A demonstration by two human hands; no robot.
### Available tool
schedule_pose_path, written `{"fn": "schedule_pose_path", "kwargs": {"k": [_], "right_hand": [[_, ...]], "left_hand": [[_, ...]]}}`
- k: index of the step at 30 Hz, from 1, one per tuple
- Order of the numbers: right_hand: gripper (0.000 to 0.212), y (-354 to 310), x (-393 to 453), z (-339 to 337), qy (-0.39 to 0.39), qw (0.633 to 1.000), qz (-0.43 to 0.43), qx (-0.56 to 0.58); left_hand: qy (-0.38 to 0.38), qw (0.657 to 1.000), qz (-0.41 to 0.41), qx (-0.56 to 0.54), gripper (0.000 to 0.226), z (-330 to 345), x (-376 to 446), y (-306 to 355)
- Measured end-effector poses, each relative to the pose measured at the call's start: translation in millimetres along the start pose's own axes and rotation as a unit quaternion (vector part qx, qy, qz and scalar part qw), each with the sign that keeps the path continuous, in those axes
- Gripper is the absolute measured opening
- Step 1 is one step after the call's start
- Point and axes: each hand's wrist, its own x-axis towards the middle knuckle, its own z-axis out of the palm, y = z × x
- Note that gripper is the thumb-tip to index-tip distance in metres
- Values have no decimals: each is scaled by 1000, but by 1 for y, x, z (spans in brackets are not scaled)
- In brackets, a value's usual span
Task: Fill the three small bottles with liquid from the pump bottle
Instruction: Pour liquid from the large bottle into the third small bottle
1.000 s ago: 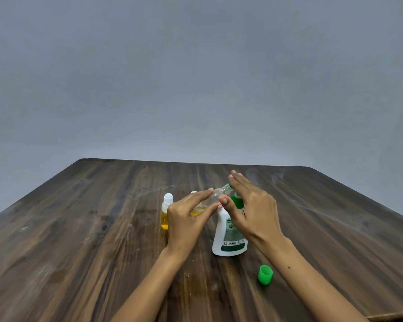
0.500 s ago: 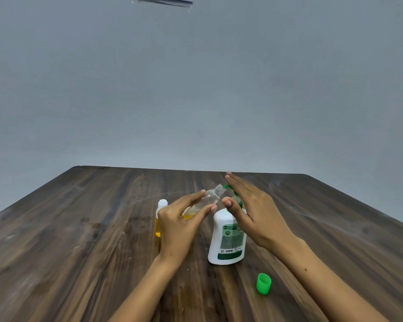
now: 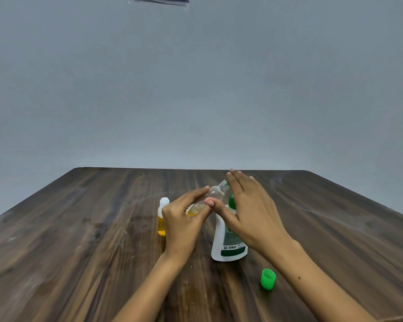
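Nearest the camera: green cap [image 3: 268,279] lies on the wooden table [image 3: 79,240], open end tilted up, just right of centre, apart from everything else. The right forearm passes just above and beside it.

Next back: white pump bottle [image 3: 228,247] stands upright on the table, green band at the label's base, green pump head partly visible behind the right hand. Right hand [image 3: 249,210] sits over the top of the pump bottle, fingers straight and extended forward, thumb stretched left along the bottle's shoulder. Palm covers the pump head, so contact with it can't be confirmed. Not curled round anything visible.

Left hand [image 3: 184,219] grips a small clear bottle [image 3: 215,194], tilted with its neck up and to the right, toward the right hand's fingertips. Index finger runs along the top of it, thumb along the underside, tip of the thumb touching or nearly touching the right thumb. A little yellow liquid pools at its lower end, inside the left hand's grip; the rest looks clear. Its mouth is hidden behind the right fingers.

Just left of the left hand: second small bottle [image 3: 162,217] stands upright on the table, white cap on, yellow liquid inside, partly hidden by the hand.

A third small bottle isn't discernible.

Far: table's back edge, then plain grey wall [image 3: 196,89].
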Motion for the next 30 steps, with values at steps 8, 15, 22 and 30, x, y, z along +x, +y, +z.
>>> {"fn": "schedule_pose_path", "kwargs": {"k": [8,15,22,30], "right_hand": [[109,8,-5,2,15,996,-5,85],[101,6,-5,14,47,996,6,81],[105,12,-2,10,51,990,0,130],[101,13,1,14,58,990,-4,128]], "left_hand": [[4,999,-33,-12,34,-1,-2,0],[-5,995,-96,-40,32,0,-2,-2],[-60,981,-163,-85,39,-1,2,-4],[-89,978,-169,-88,34,-4,6,-4]]}}
